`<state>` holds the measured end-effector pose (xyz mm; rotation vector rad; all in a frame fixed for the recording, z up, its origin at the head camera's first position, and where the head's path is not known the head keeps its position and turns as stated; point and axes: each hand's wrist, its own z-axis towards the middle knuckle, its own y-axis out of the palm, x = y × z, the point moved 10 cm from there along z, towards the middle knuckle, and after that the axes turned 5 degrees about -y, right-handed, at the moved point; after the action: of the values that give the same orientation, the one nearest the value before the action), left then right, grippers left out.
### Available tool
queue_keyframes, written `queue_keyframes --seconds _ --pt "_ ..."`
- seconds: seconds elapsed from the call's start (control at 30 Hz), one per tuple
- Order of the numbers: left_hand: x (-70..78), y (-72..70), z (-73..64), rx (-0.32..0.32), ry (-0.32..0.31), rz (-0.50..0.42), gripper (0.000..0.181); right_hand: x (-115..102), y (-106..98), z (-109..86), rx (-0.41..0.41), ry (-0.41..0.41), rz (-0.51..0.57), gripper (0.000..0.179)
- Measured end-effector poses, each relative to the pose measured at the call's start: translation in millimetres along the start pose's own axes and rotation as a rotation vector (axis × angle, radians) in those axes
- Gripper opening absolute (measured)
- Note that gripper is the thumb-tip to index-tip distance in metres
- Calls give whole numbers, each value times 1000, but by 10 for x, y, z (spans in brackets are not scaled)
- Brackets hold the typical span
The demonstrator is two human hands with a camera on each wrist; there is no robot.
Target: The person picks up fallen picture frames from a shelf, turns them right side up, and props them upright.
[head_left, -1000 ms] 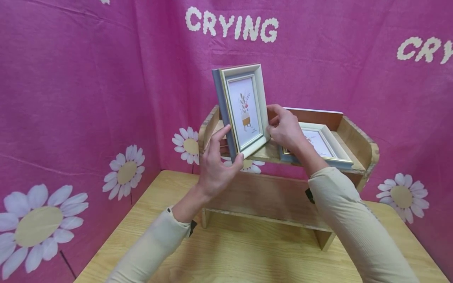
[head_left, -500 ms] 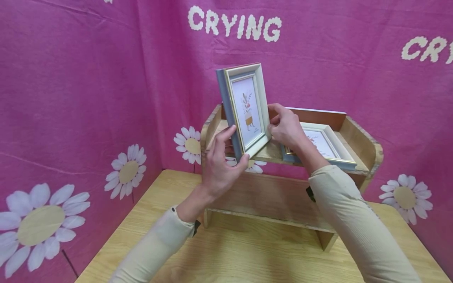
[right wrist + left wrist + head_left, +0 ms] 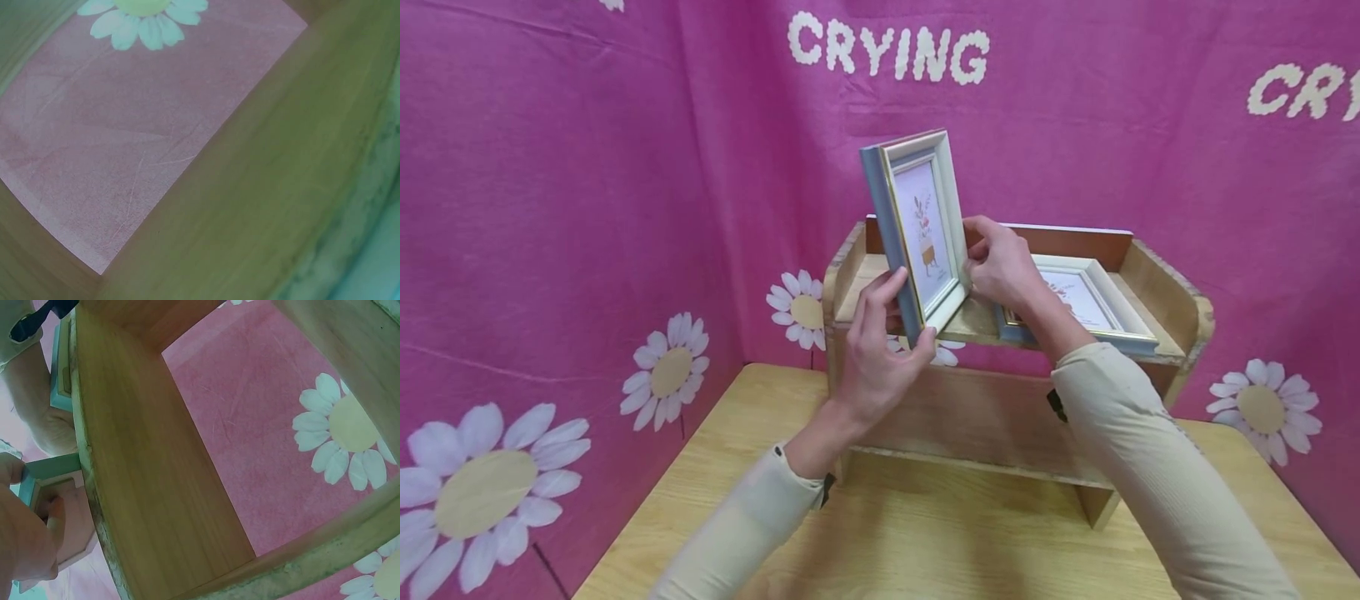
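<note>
In the head view, a picture frame (image 3: 931, 237) with a blue-grey outer side, cream border and a potted-plant print stands nearly upright over the left part of the wooden shelf's top board. My left hand (image 3: 880, 350) grips its lower left edge, thumb in front and fingers behind. On the opposite side, my right hand (image 3: 1003, 262) pinches the lower right edge. A second, similar picture frame (image 3: 1078, 302) lies face up on the board, partly behind my right wrist. The left wrist view shows the held frame's back, with my left hand (image 3: 28, 531) around its edge.
The small wooden shelf (image 3: 970, 417) has raised sides and a back rail, and stands on a light wood table (image 3: 925, 533). A magenta cloth (image 3: 1075, 108) with daisies and lettering hangs behind and to the left. The right wrist view mostly shows the shelf's underside (image 3: 250, 162).
The held picture frame has turned slightly, its face now narrower in the head view and its blue-grey side wider. My left hand has shifted a little right with it; my right hand stays at the edge.
</note>
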<state>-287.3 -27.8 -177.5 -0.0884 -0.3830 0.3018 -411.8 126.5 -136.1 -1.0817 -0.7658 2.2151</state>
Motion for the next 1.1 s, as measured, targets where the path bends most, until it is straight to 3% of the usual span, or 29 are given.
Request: queue_keyframes --seconds 0.23,0.37,0.5,0.6,0.7,0.8,0.9,1.1 --pt "36 21 -17 32 4 51 68 -4 -18 -12 -21 2 -10 55" --pt "75 34 -36 51 24 105 68 -86 -169 -56 7 -17 38 60" --pt "104 28 -37 71 45 135 68 -428 -462 -96 115 -127 175 59" --pt "105 5 -25 83 57 131 68 -823 -591 -108 132 -255 224 59" --pt "113 -13 -9 83 69 127 68 -1186 -578 -103 91 -376 155 62" --pt "124 -17 3 77 78 141 68 -1411 -481 -76 36 -460 59 67" --pt "126 -2 10 66 80 155 69 -1484 -413 -46 8 -494 4 69" --pt "115 33 3 -5 81 164 68 -1429 -411 -47 12 -468 -31 70"
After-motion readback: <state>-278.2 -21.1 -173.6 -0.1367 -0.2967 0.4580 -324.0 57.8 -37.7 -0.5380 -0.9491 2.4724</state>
